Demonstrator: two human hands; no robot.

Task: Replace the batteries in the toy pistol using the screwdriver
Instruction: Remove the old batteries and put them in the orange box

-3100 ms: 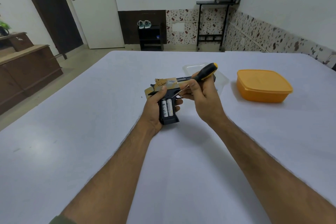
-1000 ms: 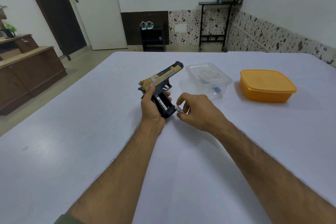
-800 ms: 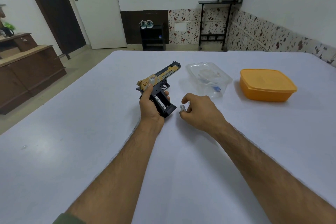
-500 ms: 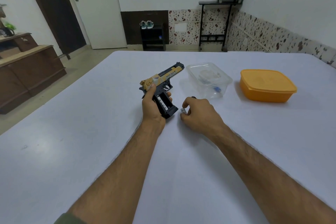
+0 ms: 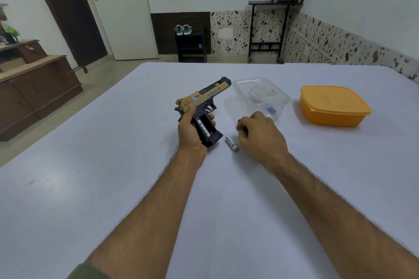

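Toy pistol (image 5: 202,102) sits gripped in the left hand (image 5: 191,130), its grip compartment open with 1 battery (image 5: 203,129) seated inside. Another loose battery (image 5: 231,143) lies on the table (image 5: 90,176) just left of the right hand (image 5: 258,137), whose fingers are curled over something dark; what it grasps I cannot tell. That loose cell could roll away if nudged.

Your left hand (image 5: 190,130) grips the toy pistol (image 5: 201,106) by its handle, thumb up along the rear, fingertips wrapping the far side. Your right hand (image 5: 258,136) is knuckles-up w/ fingers curled under; can't tell what it holds. Both forearms bare, extended fwd.
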